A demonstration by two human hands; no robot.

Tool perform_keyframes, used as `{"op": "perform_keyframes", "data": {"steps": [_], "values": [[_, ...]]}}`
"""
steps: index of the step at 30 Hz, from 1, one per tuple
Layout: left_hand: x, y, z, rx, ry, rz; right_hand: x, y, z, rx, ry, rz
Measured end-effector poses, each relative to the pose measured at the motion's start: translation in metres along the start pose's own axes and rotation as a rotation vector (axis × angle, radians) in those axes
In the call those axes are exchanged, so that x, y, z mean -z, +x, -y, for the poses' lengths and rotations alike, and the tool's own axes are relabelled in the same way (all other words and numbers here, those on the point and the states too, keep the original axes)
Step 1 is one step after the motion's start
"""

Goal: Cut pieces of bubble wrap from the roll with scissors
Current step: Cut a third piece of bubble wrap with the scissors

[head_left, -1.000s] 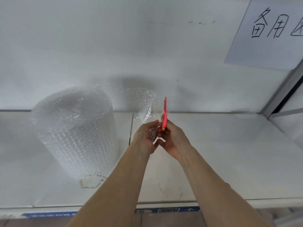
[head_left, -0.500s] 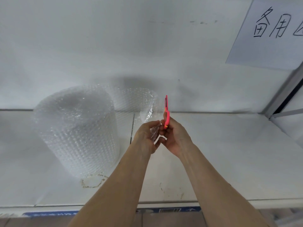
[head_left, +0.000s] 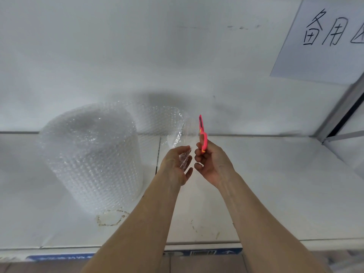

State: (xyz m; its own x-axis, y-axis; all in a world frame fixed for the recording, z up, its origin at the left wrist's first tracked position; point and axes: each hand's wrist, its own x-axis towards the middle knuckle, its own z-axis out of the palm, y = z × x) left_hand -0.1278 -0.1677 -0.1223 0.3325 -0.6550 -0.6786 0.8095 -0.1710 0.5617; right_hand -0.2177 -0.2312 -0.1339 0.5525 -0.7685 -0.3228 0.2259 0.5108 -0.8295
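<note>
Bubble wrap roll (head_left: 90, 156) upright on white shelf (head_left: 275, 184), left of both hands, loose sheet (head_left: 167, 123) trailing right behind it | Left hand (head_left: 177, 164) pinches a small clear scrap (head_left: 185, 157) | Right hand (head_left: 213, 162) grips pink scissors (head_left: 202, 134), tips up, blades closed | Hands just apart | Handwritten paper sign (head_left: 323, 40) on wall, upper right.

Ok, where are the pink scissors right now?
In the head view, just right of centre: the pink scissors point upward in the right hand, beside the left hand and the bubble wrap.
</note>
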Motion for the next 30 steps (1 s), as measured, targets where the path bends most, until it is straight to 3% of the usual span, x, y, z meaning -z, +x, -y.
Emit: {"op": "perform_keyframes", "data": {"steps": [19,26,30], "values": [[0.002,0.012,0.006,-0.044,-0.019,-0.008,0.011,-0.006,0.011,-0.073,0.011,0.008],[0.002,0.025,0.005,-0.085,0.084,0.040,0.033,-0.016,0.030,-0.178,-0.043,0.047],[0.003,0.037,0.013,-0.195,0.257,0.046,0.050,-0.025,0.036,-0.239,-0.066,0.057]]}}
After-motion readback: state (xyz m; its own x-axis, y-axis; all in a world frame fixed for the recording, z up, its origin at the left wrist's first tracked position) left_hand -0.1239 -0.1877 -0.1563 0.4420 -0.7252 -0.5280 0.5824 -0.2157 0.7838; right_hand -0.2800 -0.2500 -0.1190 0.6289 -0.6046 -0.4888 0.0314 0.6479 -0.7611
